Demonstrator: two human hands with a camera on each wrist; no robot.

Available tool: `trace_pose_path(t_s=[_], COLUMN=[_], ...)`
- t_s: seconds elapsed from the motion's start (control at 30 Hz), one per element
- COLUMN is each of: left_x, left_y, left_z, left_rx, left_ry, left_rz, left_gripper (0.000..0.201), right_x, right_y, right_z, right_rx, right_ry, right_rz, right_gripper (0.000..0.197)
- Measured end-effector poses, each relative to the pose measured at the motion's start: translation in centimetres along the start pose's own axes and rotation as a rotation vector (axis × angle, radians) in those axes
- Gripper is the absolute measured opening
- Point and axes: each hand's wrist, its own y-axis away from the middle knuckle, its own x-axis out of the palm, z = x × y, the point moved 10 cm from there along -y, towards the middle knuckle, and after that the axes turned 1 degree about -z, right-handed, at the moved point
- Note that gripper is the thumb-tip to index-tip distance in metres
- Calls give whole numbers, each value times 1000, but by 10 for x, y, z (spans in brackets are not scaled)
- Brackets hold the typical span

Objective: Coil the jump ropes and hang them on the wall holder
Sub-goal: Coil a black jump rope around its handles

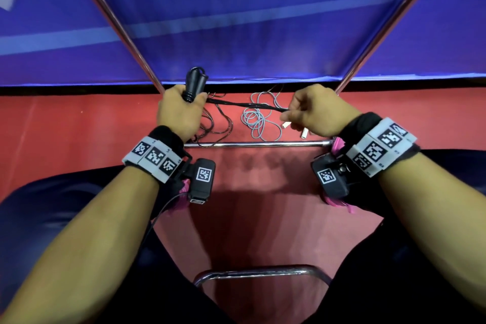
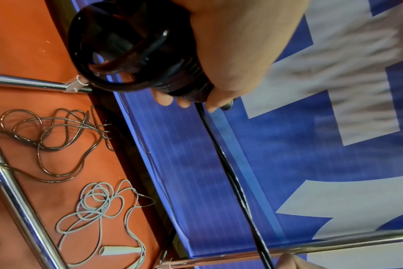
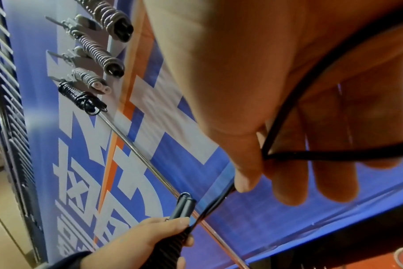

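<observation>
**A:** Head view?
**B:** Left hand (image 1: 178, 113) is fisted round both black handles (image 1: 193, 84), tips up, in front of the banner (image 1: 236, 34). Cord (image 1: 244, 106) runs near straight across to the right hand (image 1: 315, 110), which pinches it between thumb and fingers.
**A:** Floor?
**B:** Black loops (image 1: 218, 126) lie loose below the left hand. Grey rope (image 1: 256, 118) is heaped beside them (its pale handles end up near the right hand). Bar (image 1: 257, 143) lies just in front of both.
**A:** Left wrist?
**B:** Fingers (image 2: 184, 102) are wrapped round the handles (image 2: 138, 54). Cord (image 2: 230, 172) exits under the fist and runs off to the bottom edge.
**A:** Right wrist?
**B:** Cord (image 3: 334, 154) crosses the palm and comes out past the thumb towards the left hand (image 3: 145, 234). How far the other fingers curl, can't tell. On the wall behind, four coils (image 3: 99, 52) hang in a row, the lowest one black.
</observation>
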Motion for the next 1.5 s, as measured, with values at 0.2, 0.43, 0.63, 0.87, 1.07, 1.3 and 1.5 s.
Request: trace_pose_path(t_s=[0.2,0.43,0.63,0.87,1.07,1.3,1.5], left_x=[2,49,68,58,71,87,101], left_y=[5,36,57,37,41,60,85], left_z=[-10,-44,-74,-49,-42,-44,-50], left_rx=[36,79,91,80,219,328,485], left_ry=[-50,181,367,108,-367,-606,-734], left_rz=[11,255,441,337,442,537,624], left_gripper=[23,18,6,19,25,16,28], right_x=[-44,-3,31,17,32,39,29], right_y=[3,10,13,2,11,20,17], right_z=[-34,31,67,64,79,84,82], right_rx=[161,-133,-367,-316,-412,-459,-447], right_ry=[233,84,-6,186,439,412,310], right_rz=[-277,-262,-189,-157,-46,27,24], right_gripper=[24,44,34,11,12,9,8])
